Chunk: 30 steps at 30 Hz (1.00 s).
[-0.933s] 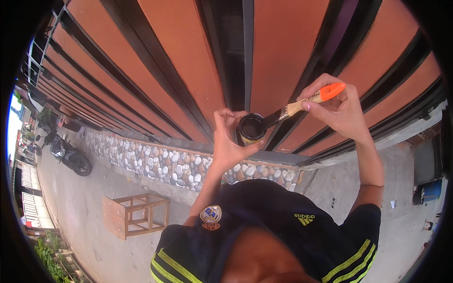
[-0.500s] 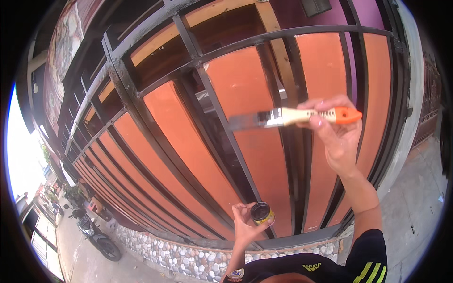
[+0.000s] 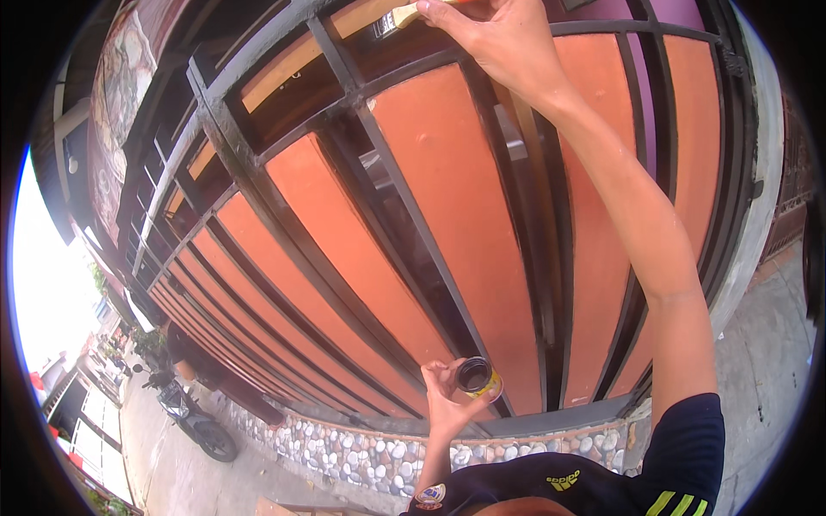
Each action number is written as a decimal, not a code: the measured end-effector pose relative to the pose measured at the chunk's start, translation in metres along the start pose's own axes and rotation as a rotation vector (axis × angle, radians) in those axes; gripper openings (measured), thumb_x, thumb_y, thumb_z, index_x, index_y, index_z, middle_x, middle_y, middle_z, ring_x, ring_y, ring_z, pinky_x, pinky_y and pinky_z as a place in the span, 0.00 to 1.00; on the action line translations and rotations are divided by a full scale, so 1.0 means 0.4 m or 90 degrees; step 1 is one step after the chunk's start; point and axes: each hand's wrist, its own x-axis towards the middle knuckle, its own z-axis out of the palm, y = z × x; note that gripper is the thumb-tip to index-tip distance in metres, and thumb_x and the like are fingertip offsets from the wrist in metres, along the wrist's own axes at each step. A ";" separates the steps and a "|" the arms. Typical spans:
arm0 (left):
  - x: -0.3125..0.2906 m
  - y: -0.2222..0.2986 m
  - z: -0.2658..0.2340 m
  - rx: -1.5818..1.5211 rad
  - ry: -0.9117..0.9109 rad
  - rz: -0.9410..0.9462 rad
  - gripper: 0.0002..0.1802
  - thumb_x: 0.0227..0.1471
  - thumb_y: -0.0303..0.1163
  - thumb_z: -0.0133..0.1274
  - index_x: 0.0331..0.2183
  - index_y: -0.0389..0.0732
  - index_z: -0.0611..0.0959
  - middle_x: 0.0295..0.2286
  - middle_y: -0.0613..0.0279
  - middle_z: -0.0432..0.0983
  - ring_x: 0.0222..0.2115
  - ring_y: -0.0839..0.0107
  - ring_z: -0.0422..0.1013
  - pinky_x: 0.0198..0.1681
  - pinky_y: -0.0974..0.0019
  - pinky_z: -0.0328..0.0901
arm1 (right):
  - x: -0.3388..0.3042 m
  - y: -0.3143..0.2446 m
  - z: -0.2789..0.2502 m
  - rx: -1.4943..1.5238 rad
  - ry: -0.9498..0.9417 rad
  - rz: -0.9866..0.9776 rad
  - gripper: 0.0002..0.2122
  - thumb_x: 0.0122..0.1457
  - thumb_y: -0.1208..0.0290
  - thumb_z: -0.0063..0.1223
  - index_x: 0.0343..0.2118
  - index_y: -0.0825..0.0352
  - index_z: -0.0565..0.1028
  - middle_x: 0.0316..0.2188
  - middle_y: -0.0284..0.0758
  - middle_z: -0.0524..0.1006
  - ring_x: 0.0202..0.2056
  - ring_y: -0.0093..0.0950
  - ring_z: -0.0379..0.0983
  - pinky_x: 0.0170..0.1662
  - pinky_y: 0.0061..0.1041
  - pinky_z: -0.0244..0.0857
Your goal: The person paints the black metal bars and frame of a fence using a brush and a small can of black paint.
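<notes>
A small open paint can [image 3: 492,384] with a dark rim and a yellow label is held low against the gate by my left hand [image 3: 443,402], fingers and thumb curved around it. Dark paint seems to coat its inside. Up at the top of the view, my right hand [image 3: 495,34] grips a paintbrush [image 3: 404,15] with a pale wooden handle and a metal ferrule. The brush points left, beside the gate's upper rails; its bristles are hard to see, so contact with a bar cannot be told. The metal gate [image 3: 443,215] has dark bars with orange panels between them.
A pebbled strip [image 3: 361,456] runs along the gate's foot. On the lane to the left stands a parked motorcycle [image 3: 194,421], with a person [image 3: 191,365] partly visible near it. A grey wall post [image 3: 761,189] borders the gate at right.
My right hand has lifted the paintbrush up and to the left, from the middle of the gate to its upper rails. The left hand with the paint can has barely moved.
</notes>
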 end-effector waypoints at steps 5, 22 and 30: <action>-0.011 0.002 -0.004 0.001 0.014 -0.014 0.42 0.35 0.23 0.70 0.41 0.45 0.54 0.42 0.48 0.72 0.46 0.63 0.70 0.55 0.59 0.61 | 0.016 0.000 0.022 -0.040 0.002 0.012 0.03 0.53 0.78 0.58 0.30 0.70 0.75 0.27 0.32 0.77 0.30 0.18 0.74 0.35 0.18 0.67; -0.020 0.000 -0.012 0.018 0.006 -0.022 0.42 0.34 0.25 0.70 0.41 0.44 0.54 0.41 0.49 0.72 0.46 0.63 0.70 0.54 0.59 0.62 | 0.009 -0.055 0.038 -0.198 -0.025 -0.009 0.04 0.53 0.77 0.58 0.28 0.71 0.75 0.24 0.34 0.79 0.27 0.19 0.75 0.32 0.19 0.68; -0.023 0.000 -0.011 0.020 0.009 -0.034 0.42 0.34 0.24 0.70 0.41 0.44 0.54 0.41 0.48 0.72 0.46 0.63 0.70 0.54 0.59 0.62 | -0.003 -0.046 0.031 -0.073 0.020 -0.062 0.04 0.53 0.77 0.58 0.28 0.71 0.74 0.22 0.32 0.76 0.27 0.17 0.73 0.31 0.17 0.66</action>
